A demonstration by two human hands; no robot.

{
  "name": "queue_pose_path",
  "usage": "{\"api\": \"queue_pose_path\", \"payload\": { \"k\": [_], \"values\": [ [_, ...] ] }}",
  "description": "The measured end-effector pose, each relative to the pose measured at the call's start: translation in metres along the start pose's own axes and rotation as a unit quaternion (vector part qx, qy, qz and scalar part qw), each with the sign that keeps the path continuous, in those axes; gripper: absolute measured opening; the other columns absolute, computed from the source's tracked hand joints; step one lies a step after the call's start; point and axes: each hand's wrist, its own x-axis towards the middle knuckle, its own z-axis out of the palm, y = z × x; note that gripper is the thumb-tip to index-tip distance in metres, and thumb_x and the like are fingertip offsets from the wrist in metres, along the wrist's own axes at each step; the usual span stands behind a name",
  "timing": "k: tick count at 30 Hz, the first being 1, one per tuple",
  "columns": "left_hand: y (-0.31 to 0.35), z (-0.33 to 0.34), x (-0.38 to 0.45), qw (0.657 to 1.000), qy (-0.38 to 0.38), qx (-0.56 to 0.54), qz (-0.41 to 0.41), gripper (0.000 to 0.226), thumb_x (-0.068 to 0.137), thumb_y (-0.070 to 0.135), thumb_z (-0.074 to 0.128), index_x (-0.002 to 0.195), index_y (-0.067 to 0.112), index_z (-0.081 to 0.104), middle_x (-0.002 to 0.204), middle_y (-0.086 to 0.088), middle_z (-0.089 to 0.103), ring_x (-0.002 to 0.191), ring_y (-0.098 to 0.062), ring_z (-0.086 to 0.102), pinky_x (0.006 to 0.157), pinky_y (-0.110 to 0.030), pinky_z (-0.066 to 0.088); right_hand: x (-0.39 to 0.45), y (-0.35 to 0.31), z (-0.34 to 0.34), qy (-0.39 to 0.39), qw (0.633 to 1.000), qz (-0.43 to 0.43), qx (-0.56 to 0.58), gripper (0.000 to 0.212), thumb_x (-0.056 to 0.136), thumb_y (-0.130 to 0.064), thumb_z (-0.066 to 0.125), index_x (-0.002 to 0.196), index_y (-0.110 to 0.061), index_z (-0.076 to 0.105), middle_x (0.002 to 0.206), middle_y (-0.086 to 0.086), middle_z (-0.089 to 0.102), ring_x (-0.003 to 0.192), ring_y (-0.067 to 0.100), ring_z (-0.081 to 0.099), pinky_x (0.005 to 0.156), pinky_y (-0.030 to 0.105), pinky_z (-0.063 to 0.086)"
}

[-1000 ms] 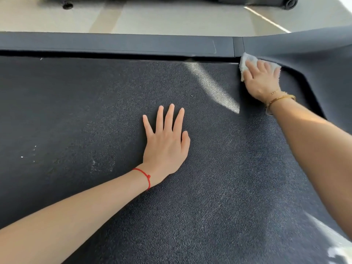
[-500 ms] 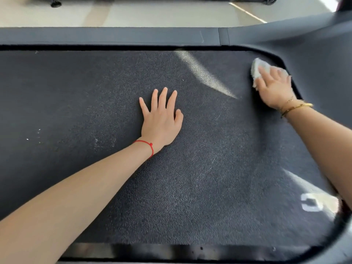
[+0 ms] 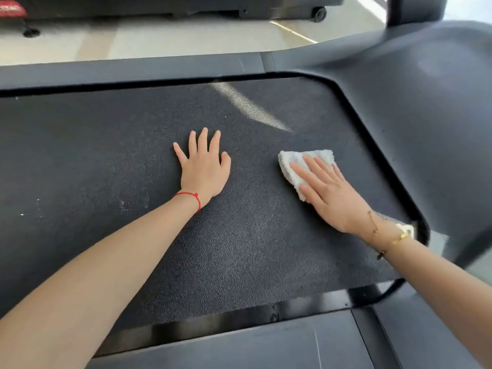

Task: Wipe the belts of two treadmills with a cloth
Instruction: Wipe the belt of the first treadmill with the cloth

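Left hand: the left hand (image 3: 203, 170) lies flat on the belt (image 3: 106, 161), fingers spread, holding nothing.
Right hand: the right hand (image 3: 328, 194) presses straight fingers on the cloth (image 3: 295, 166); its grip is flat, not pinching.
Cloth: white, bunched on the belt right of centre, just beside the left hand's thumb.
Edges: the far rail (image 3: 133, 70) runs along the belt's top; the curved motor cover (image 3: 426, 115) bounds the right; the near rail (image 3: 239, 344) lies below.
Open room: bare belt stretches leftward, flecked with pale specks (image 3: 37, 209).
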Motion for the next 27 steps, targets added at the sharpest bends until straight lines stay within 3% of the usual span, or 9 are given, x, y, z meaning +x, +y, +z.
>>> {"api": "queue_pose_path", "payload": {
  "k": [3, 7, 9, 13, 16, 19, 24, 27],
  "values": [
    [-0.002, -0.001, -0.005, 1.0, -0.009, -0.009, 0.01, 0.054, 0.103, 0.036, 0.03, 0.155, 0.023, 0.025, 0.163, -0.006, 0.019, 0.151, -0.029, 0.01, 0.118, -0.062, 0.003, 0.004, 0.024, -0.01, 0.036, 0.994, 0.103, -0.028, 0.052, 0.105, -0.038, 0.019, 0.156, -0.027, 0.015, 0.161, 0.004, 0.018, 0.15, 0.024, 0.009, 0.12, 0.049, 0.006],
    [-0.007, -0.001, -0.024, 0.999, -0.011, 0.0, 0.035, 0.054, 0.104, 0.037, 0.027, 0.156, 0.024, 0.023, 0.164, -0.005, 0.018, 0.151, -0.028, 0.011, 0.12, -0.058, 0.005, -0.001, 0.008, -0.007, 0.027, 0.984, 0.178, 0.0, 0.051, 0.106, -0.036, 0.021, 0.156, -0.03, 0.014, 0.164, 0.008, 0.007, 0.151, 0.027, 0.001, 0.12, 0.047, -0.005],
    [-0.01, -0.001, -0.038, 0.999, -0.007, 0.004, 0.048, 0.054, 0.104, 0.037, 0.027, 0.156, 0.024, 0.022, 0.164, -0.005, 0.018, 0.151, -0.028, 0.011, 0.121, -0.057, 0.005, -0.02, -0.02, 0.006, 0.013, 0.99, 0.141, -0.018, 0.052, 0.106, -0.037, 0.022, 0.156, -0.03, 0.01, 0.165, 0.008, 0.002, 0.151, 0.028, -0.003, 0.12, 0.046, -0.006],
    [-0.009, -0.002, -0.059, 0.999, 0.0, 0.002, 0.049, 0.054, 0.104, 0.034, 0.028, 0.156, 0.025, 0.021, 0.164, -0.004, 0.017, 0.151, -0.026, 0.01, 0.121, -0.055, 0.005, -0.08, -0.089, 0.036, -0.013, 0.999, -0.02, -0.042, 0.053, 0.106, -0.04, 0.019, 0.156, -0.034, 0.004, 0.164, 0.004, -0.004, 0.151, 0.024, -0.01, 0.121, 0.042, -0.01],
    [-0.006, -0.004, -0.066, 0.999, 0.002, -0.003, 0.047, 0.053, 0.104, 0.033, 0.029, 0.156, 0.024, 0.021, 0.164, -0.004, 0.017, 0.152, -0.026, 0.01, 0.121, -0.055, 0.004, -0.102, -0.105, 0.038, -0.022, 0.999, -0.048, -0.004, 0.052, 0.105, -0.045, 0.015, 0.155, -0.039, 0.002, 0.163, -0.007, -0.01, 0.15, 0.013, -0.017, 0.12, 0.033, -0.016],
    [-0.006, -0.006, -0.073, 0.999, 0.005, -0.003, 0.052, 0.054, 0.104, 0.034, 0.028, 0.156, 0.024, 0.021, 0.164, -0.005, 0.018, 0.151, -0.027, 0.01, 0.121, -0.054, 0.004, -0.102, -0.089, 0.032, -0.004, 1.0, 0.006, -0.018, 0.054, 0.104, -0.044, 0.015, 0.155, -0.037, 0.001, 0.164, -0.006, -0.006, 0.151, 0.014, -0.013, 0.122, 0.035, -0.011],
    [-0.007, -0.006, -0.077, 0.999, 0.001, 0.0, 0.053, 0.054, 0.104, 0.036, 0.027, 0.156, 0.024, 0.021, 0.164, -0.005, 0.019, 0.151, -0.027, 0.011, 0.121, -0.055, 0.006, -0.092, -0.015, 0.01, 0.047, 0.981, 0.182, -0.046, 0.053, 0.106, -0.034, 0.015, 0.157, -0.021, 0.012, 0.163, 0.013, 0.008, 0.151, 0.034, 0.004, 0.121, 0.051, 0.003],
    [-0.007, -0.006, -0.078, 0.999, 0.003, 0.005, 0.054, 0.054, 0.104, 0.035, 0.028, 0.156, 0.023, 0.022, 0.163, -0.006, 0.019, 0.151, -0.028, 0.012, 0.121, -0.055, 0.007, -0.087, -0.006, 0.004, 0.045, 0.969, 0.243, -0.01, 0.053, 0.105, -0.035, 0.025, 0.157, -0.025, 0.014, 0.163, 0.015, 0.007, 0.151, 0.035, 0.003, 0.12, 0.05, 0.001]
  ]
}}
